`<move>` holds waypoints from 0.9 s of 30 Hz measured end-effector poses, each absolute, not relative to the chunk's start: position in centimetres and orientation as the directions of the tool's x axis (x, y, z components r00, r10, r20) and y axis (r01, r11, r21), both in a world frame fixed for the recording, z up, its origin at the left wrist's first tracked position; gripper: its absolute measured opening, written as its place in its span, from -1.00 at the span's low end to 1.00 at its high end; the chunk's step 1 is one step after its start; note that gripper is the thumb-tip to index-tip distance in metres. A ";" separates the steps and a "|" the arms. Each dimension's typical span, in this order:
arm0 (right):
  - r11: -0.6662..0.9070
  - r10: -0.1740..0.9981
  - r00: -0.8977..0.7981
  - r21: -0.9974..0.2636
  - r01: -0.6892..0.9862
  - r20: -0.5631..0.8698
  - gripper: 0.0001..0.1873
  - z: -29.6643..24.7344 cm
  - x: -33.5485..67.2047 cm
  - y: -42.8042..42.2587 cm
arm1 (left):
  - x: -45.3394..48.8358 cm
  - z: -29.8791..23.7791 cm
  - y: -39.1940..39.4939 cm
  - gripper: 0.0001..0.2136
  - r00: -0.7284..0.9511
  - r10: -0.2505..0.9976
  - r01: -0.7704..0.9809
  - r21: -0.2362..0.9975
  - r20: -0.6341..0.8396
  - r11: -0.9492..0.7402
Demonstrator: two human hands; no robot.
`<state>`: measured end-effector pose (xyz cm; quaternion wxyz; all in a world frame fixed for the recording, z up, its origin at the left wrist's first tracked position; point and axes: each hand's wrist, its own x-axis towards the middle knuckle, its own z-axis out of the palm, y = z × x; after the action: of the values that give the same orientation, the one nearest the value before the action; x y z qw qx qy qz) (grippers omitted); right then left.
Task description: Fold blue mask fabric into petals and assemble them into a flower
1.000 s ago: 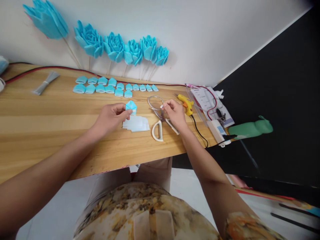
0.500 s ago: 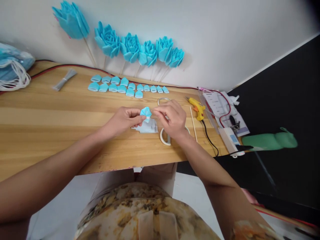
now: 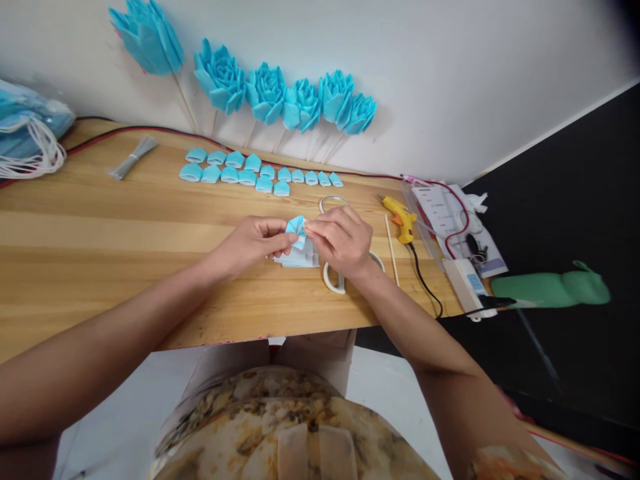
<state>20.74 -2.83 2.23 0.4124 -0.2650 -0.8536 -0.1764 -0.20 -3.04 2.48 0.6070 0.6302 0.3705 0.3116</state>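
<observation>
My left hand (image 3: pixel 253 242) and my right hand (image 3: pixel 340 239) meet over the wooden table (image 3: pixel 100 227), both pinched on one small folded blue petal (image 3: pixel 297 227). Just under the petal lies a small stack of pale blue-white rectangles (image 3: pixel 296 257). White-handled scissors (image 3: pixel 334 275) lie partly under my right hand. Two rows of finished blue petals (image 3: pixel 257 175) sit further back on the table.
Several blue paper flowers on sticks (image 3: pixel 280 100) lean on the wall. A yellow glue gun (image 3: pixel 403 219), a wooden stick (image 3: pixel 391 250), a clear tape ring (image 3: pixel 332 200) and a power strip (image 3: pixel 467 279) lie right. A wire bundle (image 3: pixel 133 157) and masks (image 3: pixel 27 137) lie left.
My right hand left the tape ring and scissors, came left and pinched the petal held by my left hand. The camera view shifted so everything sits further right.
</observation>
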 end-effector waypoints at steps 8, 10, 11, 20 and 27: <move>0.798 0.398 -0.507 -0.016 0.602 0.765 -0.93 2.0 20.6 -2.7 | -0.3 2.2 -2.9 -0.70 0.472 0.879 0.124 0.992 -0.066 0.008; 0.802 0.417 -0.492 -0.055 0.595 0.764 -0.93 2.2 20.4 -2.8 | -0.3 2.2 -2.9 -0.71 0.469 0.881 0.120 0.993 -0.058 0.002; 0.804 0.427 -0.482 -0.077 0.590 0.765 -0.93 2.3 20.3 -2.8 | -0.3 2.2 -2.8 -0.71 0.468 0.882 0.119 0.993 -0.055 -0.001; 0.735 0.546 -0.469 -0.129 0.666 0.694 -0.86 2.5 19.8 -3.3 | -0.4 1.9 -2.7 -0.69 0.449 0.893 0.152 0.987 -0.029 -0.044; 0.701 0.597 -0.537 -0.061 0.711 0.597 -0.79 3.0 19.6 -4.0 | -0.3 1.3 -2.6 -0.70 0.423 0.902 -0.002 0.996 -0.083 0.093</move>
<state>19.58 -3.98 2.98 0.3015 -0.3751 -0.8714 -0.0948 -0.33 -2.61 1.35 0.6239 0.5678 0.3962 0.3624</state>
